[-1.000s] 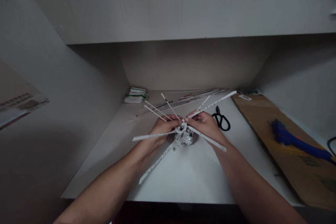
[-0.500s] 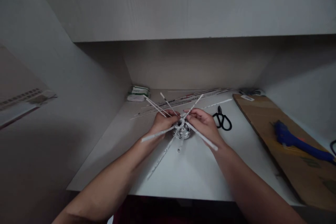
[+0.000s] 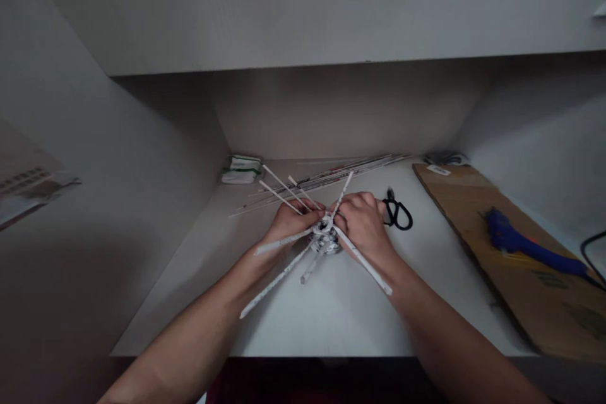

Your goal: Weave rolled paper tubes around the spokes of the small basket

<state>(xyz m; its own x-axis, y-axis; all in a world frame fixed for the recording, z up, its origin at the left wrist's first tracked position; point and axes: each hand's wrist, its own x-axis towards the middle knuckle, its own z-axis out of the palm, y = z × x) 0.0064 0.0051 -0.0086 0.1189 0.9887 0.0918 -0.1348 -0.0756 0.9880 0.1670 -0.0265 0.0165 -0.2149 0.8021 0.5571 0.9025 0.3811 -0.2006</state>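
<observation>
A small round weaving of rolled paper tubes (image 3: 326, 241) stands on the white surface, with several tubes sticking out from it like spokes. My left hand (image 3: 296, 219) is closed on its far left side, thumb pressed near the top ring. My right hand (image 3: 362, 218) is curled at its far right side, fingers bent over it; what lies under those fingers is partly hidden. One paper tube (image 3: 364, 262) slants from the weaving across my right wrist. Another tube (image 3: 274, 284) points toward the front left.
Black-handled scissors (image 3: 398, 211) lie just right of my right hand. Loose paper tubes (image 3: 341, 172) lie along the back, beside a white and green packet (image 3: 241, 169). On the right, a blue glue gun (image 3: 530, 247) rests on a cardboard sheet (image 3: 473, 227). A panel (image 3: 331, 12) overhangs the workspace.
My right hand has turned over and its fingers have curled down at the weaving's right side. The tube that stretched out to the right there no longer shows. The view has shifted slightly.
</observation>
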